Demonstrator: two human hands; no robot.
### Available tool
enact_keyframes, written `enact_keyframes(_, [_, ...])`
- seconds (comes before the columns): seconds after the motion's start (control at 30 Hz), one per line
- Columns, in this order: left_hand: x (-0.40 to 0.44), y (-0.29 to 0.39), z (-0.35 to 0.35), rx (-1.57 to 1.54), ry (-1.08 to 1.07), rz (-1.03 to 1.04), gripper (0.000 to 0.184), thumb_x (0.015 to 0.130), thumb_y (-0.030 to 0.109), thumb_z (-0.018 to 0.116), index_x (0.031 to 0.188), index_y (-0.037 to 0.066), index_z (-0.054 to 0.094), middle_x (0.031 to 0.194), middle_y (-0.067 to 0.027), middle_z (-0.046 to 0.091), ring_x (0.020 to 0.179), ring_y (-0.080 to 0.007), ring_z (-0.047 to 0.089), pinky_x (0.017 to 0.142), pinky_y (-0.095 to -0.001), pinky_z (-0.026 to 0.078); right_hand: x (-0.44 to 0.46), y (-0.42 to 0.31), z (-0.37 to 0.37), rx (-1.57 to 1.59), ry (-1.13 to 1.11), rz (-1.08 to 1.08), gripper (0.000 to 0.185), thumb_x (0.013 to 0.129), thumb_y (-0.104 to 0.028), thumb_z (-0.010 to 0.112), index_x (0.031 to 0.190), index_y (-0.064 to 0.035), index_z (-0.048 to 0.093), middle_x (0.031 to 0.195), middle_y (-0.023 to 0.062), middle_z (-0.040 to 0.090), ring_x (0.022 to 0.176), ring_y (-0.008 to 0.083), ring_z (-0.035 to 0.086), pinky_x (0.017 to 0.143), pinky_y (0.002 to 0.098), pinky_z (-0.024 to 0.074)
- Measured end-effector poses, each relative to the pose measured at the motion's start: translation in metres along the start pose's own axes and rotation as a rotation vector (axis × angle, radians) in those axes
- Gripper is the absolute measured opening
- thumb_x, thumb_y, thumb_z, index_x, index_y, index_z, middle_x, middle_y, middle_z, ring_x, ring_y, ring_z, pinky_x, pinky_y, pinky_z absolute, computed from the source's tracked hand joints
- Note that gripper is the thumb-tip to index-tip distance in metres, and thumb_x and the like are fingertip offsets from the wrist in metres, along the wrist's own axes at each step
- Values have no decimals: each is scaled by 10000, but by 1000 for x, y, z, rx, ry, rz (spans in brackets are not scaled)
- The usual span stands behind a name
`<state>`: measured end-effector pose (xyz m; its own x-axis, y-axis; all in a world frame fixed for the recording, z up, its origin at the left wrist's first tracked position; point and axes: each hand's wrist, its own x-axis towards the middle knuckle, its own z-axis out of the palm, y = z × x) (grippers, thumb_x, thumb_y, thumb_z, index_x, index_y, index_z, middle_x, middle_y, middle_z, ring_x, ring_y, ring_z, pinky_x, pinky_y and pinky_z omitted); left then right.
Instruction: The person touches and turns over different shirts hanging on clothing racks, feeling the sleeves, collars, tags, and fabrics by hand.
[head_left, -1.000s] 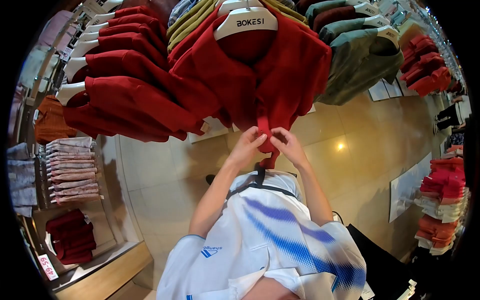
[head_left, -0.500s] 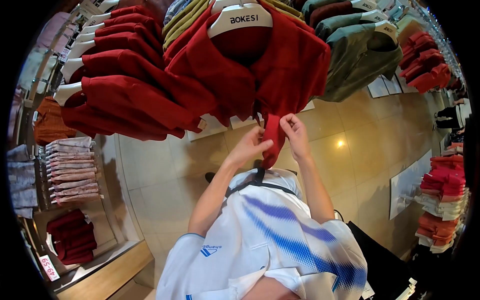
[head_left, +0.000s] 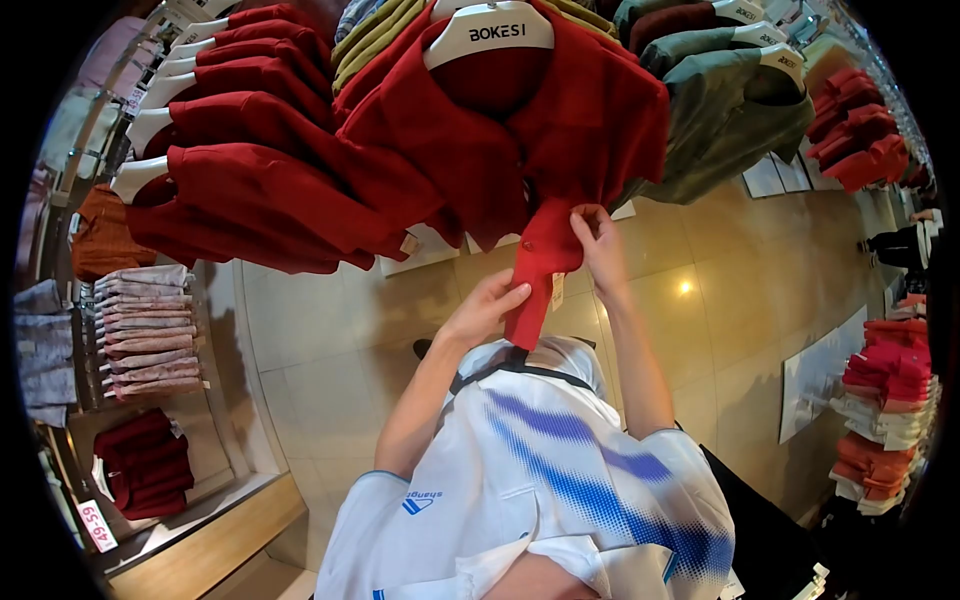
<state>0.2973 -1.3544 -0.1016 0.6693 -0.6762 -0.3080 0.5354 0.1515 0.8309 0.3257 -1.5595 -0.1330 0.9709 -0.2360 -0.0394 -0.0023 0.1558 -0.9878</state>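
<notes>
A red collared garment [head_left: 600,110] hangs facing me on a white hanger [head_left: 490,35] marked BOKESI. Its lower front edge, with a button showing, stretches down toward my waist. My left hand [head_left: 484,308] pinches this edge near its lower end, thumb on top. Higher up and to the right, my right hand [head_left: 598,245] grips the same red garment between thumb and fingers. A small pale tag [head_left: 558,290] dangles beside the cloth, between the two hands.
More red garments [head_left: 270,205] hang at the left, green ones [head_left: 735,125] at the right. Folded clothes [head_left: 150,335] fill a left shelf; stacks of red and white clothes [head_left: 885,375] stand at the right. Another person's dark-clothed legs [head_left: 893,246] show at the far right.
My right hand has moved up and to the right. The red edge, bunched between both hands before, is now spread out longer and flatter, and its button and a tag show.
</notes>
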Motion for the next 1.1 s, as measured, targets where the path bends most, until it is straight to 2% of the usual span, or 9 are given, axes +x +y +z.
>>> enact_keyframes(0.2, [8, 16, -3, -532, 215, 117, 147, 952, 173, 494, 1055, 101, 569, 1040, -9, 631, 973, -152, 608, 866, -336, 500, -52, 7, 0, 48, -165, -129, 545, 777, -163, 706, 1227, -28, 429, 1192, 100, 484, 1121, 194, 479, 969, 318, 374])
enact_keyframes(0.3, [14, 32, 5, -627, 116, 217, 126, 949, 165, 497, 1030, 105, 572, 1026, -15, 632, 994, -158, 598, 889, -359, 490, -76, 0, 12, -210, -266, -281, 777, 645, -162, 785, 1289, -32, 369, 1281, 142, 406, 1207, 253, 407, 1014, 364, 340])
enact_keyframes(0.37, [17, 44, 16, -649, 31, 237, 125, 943, 156, 507, 1045, 106, 560, 1050, -35, 621, 1019, -176, 586, 907, -383, 479, -83, -3, 21, -505, -137, -415, 894, 559, -156, 815, 1307, -28, 342, 1308, 176, 365, 1235, 325, 364, 1037, 402, 316])
enact_keyframes(0.5, [26, 56, 42, -680, -34, 238, 154, 942, 149, 503, 1080, 88, 531, 1100, -82, 596, 1067, -232, 561, 930, -415, 463, -57, 48, 18, -557, 11, -317, 789, 660, -85, 747, 1319, -35, 315, 1305, 180, 362, 1205, 370, 364, 1024, 423, 308])
enact_keyframes(0.63, [25, 73, 55, -703, -33, 265, 158, 947, 154, 490, 1069, 64, 533, 1126, -116, 588, 1114, -268, 534, 970, -447, 437, -56, 19, 27, -496, 272, -597, 725, 705, -97, 730, 1300, -12, 324, 1247, 208, 408, 1208, 334, 358, 1002, 418, 302])
enact_keyframes(0.77, [24, 83, 56, -690, -97, 337, 156, 945, 159, 491, 1047, 53, 545, 1138, -126, 585, 1128, -279, 527, 991, -463, 422, -60, 7, 24, -523, 264, -665, 742, 701, -117, 741, 1297, 2, 316, 1229, 219, 413, 1183, 339, 387, 973, 414, 334])
enact_keyframes(0.87, [21, 83, 62, -736, -118, 319, 154, 945, 162, 492, 1029, 51, 556, 1136, -130, 587, 1129, -286, 527, 1001, -473, 414, -40, 27, 26, -493, 217, -534, 666, 699, -131, 741, 1244, -2, 382, 1184, 202, 460, 1127, 351, 453, 933, 402, 379])
enact_keyframes(0.93, [19, 83, 66, -790, -93, 252, 155, 945, 167, 490, 1025, 51, 556, 1119, -137, 596, 1107, -292, 545, 998, -482, 417, -21, 39, 27, -500, 95, -362, 459, 722, -114, 705, 1123, -10, 505, 1042, 193, 558, 968, 358, 562, 807, 388, 451])
enact_keyframes(1.1, [11, 107, 54, -730, -93, 400, 159, 954, 182, 477, 1000, 72, 581, 1067, -97, 632, 1089, -278, 563, 983, -486, 427, -9, 95, 5, -525, 125, -337, 240, 761, -66, 629, 992, -17, 591, 880, 197, 609, 769, 351, 607, 657, 375, 469])
